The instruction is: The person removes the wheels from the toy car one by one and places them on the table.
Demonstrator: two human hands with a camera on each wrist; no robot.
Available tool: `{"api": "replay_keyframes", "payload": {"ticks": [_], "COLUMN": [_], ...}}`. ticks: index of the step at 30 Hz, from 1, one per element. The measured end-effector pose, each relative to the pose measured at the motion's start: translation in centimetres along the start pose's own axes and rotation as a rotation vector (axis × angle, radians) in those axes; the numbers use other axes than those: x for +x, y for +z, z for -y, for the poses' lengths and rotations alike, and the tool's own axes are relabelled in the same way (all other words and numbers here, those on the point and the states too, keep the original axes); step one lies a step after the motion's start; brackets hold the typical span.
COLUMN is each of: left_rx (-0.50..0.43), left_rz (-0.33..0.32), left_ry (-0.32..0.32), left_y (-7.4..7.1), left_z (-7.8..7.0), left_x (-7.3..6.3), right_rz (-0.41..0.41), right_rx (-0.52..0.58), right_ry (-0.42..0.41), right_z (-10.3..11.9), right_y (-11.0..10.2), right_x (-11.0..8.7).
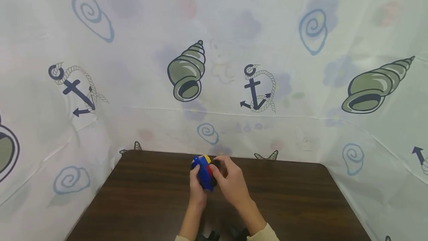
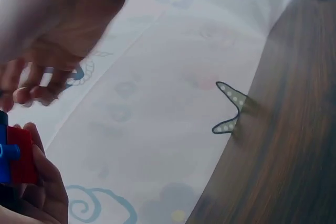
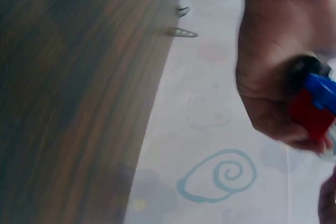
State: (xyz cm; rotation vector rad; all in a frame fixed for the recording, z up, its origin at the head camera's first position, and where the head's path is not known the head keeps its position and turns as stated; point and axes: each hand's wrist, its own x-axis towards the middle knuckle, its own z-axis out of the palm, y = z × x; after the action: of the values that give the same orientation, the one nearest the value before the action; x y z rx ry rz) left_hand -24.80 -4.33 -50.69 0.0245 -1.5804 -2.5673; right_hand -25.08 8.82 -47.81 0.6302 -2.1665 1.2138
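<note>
A small blue toy vehicle [image 1: 204, 176] with yellow and red parts and black wheels is held up above the brown table. My left hand [image 1: 197, 189] grips it from the left, thumb along the blue side. On the other side my right hand [image 1: 232, 181] has its thumb and forefinger at a black wheel by the red part, seemingly pinching it. In the left wrist view, the vehicle's red block [image 2: 22, 156] lies against the left fingers, and the right hand's other fingers curl above it. The right wrist view cuts off most of the right hand.
The dark wood-grain table [image 1: 284, 196] has rounded far corners. A white cloth [image 1: 227, 133] printed with shells, anchors and starfish hangs behind it and on both sides. Dark objects [image 1: 208, 236] show near the forearms at the bottom edge.
</note>
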Motion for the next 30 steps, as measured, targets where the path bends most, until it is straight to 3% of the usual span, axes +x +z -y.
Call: {"api": "replay_keyframes", "payload": {"ticks": [2,6,11,16,21,25,30], "left_rx": [-0.045,-0.084,-0.043,0.117,0.255,0.240,0.188], "left_rz": [0.052,0.142,0.135,0.086,0.072,0.096,0.138], "left_ry": [-0.007,0.040,0.066,0.059,0.004,-0.006,0.011], "left_y": [-0.3,-0.6,0.1,0.8,0.4,0.3,0.5], "left_z": [0.0,0.3,0.8,1.2,1.3,1.4,1.4], "left_x": [0.0,0.4,0.6,0.7,0.6,0.8,1.1], "right_rz": [0.012,0.013,0.015,0.019,0.079,0.104,0.148], "right_rx": [0.115,0.260,0.311,0.331,0.383,0.433,0.427], "right_ry": [0.096,0.268,0.396,0.466,0.610,0.703,0.762], "right_z": [-0.6,-1.8,-3.0,-4.3,-6.3,-7.8,-10.2], "right_y": [-0.4,-1.0,-1.9,-2.8,-3.5,-4.2,-5.2], "right_x": [-0.3,-1.0,-1.8,-2.3,-2.3,-2.2,-2.6]}}
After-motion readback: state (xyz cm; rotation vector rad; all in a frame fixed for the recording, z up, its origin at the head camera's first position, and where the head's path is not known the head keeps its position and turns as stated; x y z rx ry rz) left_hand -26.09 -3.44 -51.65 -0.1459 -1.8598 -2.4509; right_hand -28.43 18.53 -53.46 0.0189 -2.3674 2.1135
